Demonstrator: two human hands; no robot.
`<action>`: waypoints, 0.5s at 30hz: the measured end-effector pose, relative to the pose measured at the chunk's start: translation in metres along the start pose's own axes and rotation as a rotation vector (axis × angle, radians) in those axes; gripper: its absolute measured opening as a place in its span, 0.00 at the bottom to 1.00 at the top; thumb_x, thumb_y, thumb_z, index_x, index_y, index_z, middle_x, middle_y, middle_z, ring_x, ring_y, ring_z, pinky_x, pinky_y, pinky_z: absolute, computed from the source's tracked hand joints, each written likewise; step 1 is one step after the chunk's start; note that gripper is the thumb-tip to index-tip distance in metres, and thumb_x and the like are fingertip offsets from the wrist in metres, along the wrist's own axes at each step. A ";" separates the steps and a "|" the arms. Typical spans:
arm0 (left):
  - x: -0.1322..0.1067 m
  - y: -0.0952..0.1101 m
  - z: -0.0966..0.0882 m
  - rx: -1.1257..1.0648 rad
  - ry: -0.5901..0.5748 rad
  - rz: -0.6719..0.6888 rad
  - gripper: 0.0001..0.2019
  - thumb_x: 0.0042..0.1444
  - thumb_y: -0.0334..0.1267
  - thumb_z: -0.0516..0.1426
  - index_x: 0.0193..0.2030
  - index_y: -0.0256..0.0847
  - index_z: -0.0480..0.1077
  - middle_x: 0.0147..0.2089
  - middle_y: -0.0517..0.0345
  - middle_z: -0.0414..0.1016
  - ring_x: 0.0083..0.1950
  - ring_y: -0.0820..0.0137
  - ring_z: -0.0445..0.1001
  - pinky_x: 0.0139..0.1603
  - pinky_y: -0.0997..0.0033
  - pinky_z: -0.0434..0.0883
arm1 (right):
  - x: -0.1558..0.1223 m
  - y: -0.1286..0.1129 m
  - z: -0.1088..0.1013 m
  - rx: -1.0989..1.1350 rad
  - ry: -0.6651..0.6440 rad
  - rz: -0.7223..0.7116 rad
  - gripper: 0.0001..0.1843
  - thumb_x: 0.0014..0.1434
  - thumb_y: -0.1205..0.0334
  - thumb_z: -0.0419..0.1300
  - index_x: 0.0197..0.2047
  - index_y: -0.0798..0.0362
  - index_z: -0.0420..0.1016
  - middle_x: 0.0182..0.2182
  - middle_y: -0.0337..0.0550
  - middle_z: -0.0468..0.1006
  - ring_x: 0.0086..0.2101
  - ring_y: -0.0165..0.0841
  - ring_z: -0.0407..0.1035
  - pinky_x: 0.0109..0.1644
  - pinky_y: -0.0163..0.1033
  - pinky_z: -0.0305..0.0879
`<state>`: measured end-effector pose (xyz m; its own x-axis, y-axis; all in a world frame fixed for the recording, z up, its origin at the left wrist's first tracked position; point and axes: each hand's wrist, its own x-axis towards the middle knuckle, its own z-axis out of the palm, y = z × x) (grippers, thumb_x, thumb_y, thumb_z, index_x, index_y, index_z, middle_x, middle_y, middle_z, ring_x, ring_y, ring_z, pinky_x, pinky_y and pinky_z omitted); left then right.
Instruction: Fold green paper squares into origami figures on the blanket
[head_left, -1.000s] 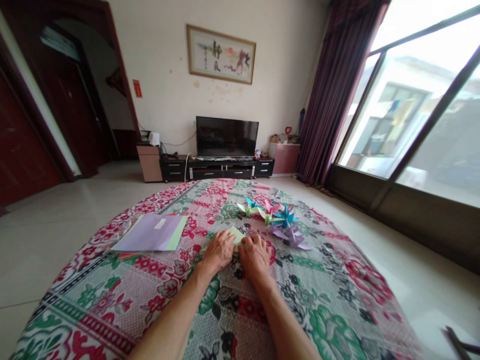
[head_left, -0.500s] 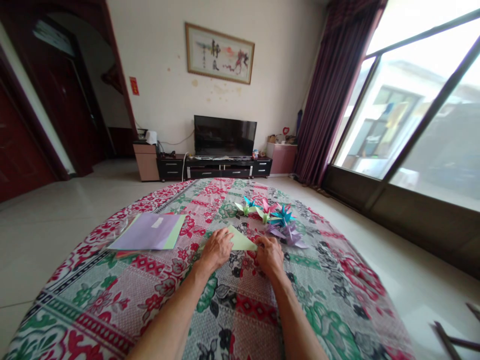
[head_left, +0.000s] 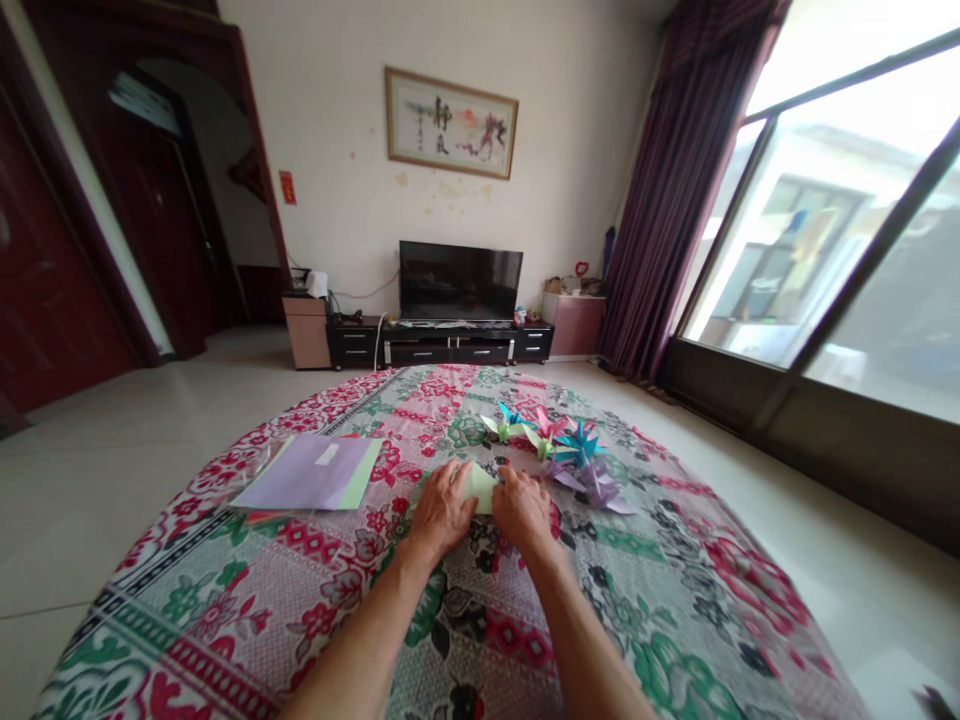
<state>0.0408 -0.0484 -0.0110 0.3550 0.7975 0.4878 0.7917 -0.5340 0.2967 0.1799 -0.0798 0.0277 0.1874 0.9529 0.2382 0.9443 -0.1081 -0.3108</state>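
A folded piece of light green paper [head_left: 481,489] lies on the tablecloth between my hands, mostly covered by them. My left hand [head_left: 442,508] is closed on its left part, thumb near the lower edge. My right hand [head_left: 523,506] has its fingers bent over the right part and pressed together on it. Just beyond and to the right stand several folded paper cranes: light green [head_left: 541,444], blue [head_left: 580,442], pink [head_left: 552,424] and purple [head_left: 604,487].
A stack of coloured paper sheets [head_left: 300,476], purple on top, lies in clear plastic to the left. The patterned tablecloth [head_left: 225,620] covers the round table. Beyond are a television [head_left: 460,283] on a low cabinet and a purple curtain [head_left: 652,220].
My right hand has moved left, closer to my left hand, bringing the paper's right corner inward. Less of the paper shows now. The camera view has shifted slightly.
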 end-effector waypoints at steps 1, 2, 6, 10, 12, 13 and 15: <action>0.000 0.000 0.000 0.013 0.009 -0.027 0.25 0.55 0.40 0.52 0.60 0.36 0.59 0.56 0.43 0.64 0.58 0.58 0.62 0.58 0.58 0.62 | 0.001 -0.001 0.001 0.006 -0.006 0.000 0.18 0.57 0.63 0.49 0.49 0.49 0.70 0.44 0.48 0.75 0.45 0.40 0.67 0.44 0.41 0.55; 0.001 0.000 -0.001 0.026 0.014 -0.054 0.25 0.55 0.41 0.52 0.60 0.35 0.59 0.56 0.43 0.65 0.58 0.57 0.62 0.57 0.57 0.62 | 0.001 -0.001 0.002 0.017 -0.007 -0.003 0.19 0.55 0.63 0.50 0.49 0.49 0.70 0.44 0.48 0.75 0.45 0.41 0.67 0.44 0.41 0.55; 0.001 0.000 0.000 0.024 0.013 -0.105 0.25 0.56 0.41 0.51 0.59 0.33 0.58 0.54 0.42 0.67 0.57 0.57 0.63 0.57 0.56 0.62 | 0.004 0.002 0.003 0.088 0.010 0.006 0.22 0.50 0.65 0.54 0.50 0.49 0.71 0.43 0.47 0.75 0.44 0.39 0.67 0.43 0.39 0.56; 0.003 0.000 -0.001 -0.030 0.047 -0.097 0.26 0.54 0.39 0.53 0.60 0.35 0.57 0.53 0.44 0.69 0.56 0.58 0.65 0.56 0.57 0.63 | 0.010 0.006 0.002 0.190 0.023 -0.007 0.22 0.49 0.70 0.52 0.47 0.50 0.72 0.35 0.43 0.77 0.36 0.33 0.69 0.39 0.34 0.57; 0.005 -0.001 -0.004 -0.058 0.113 -0.106 0.26 0.53 0.37 0.53 0.60 0.37 0.57 0.53 0.45 0.69 0.55 0.59 0.65 0.56 0.58 0.63 | 0.013 0.007 0.000 0.249 0.033 -0.055 0.20 0.49 0.71 0.52 0.44 0.51 0.75 0.32 0.41 0.76 0.33 0.31 0.69 0.37 0.32 0.57; 0.007 -0.001 -0.005 -0.074 0.156 -0.115 0.25 0.53 0.36 0.53 0.59 0.38 0.58 0.53 0.46 0.69 0.54 0.60 0.66 0.56 0.58 0.63 | 0.014 0.007 -0.001 0.278 0.040 -0.091 0.18 0.49 0.71 0.53 0.42 0.51 0.76 0.31 0.41 0.76 0.32 0.30 0.68 0.37 0.31 0.58; 0.009 -0.002 -0.007 -0.112 0.241 -0.140 0.21 0.54 0.34 0.53 0.56 0.39 0.61 0.51 0.48 0.70 0.53 0.61 0.67 0.55 0.58 0.64 | 0.015 0.007 -0.005 0.335 0.052 -0.158 0.15 0.49 0.70 0.53 0.38 0.51 0.77 0.30 0.40 0.75 0.31 0.29 0.68 0.36 0.30 0.58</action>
<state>0.0393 -0.0420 -0.0011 0.1075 0.7832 0.6124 0.7604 -0.4615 0.4569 0.1907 -0.0676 0.0334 0.0683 0.9337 0.3515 0.8233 0.1463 -0.5485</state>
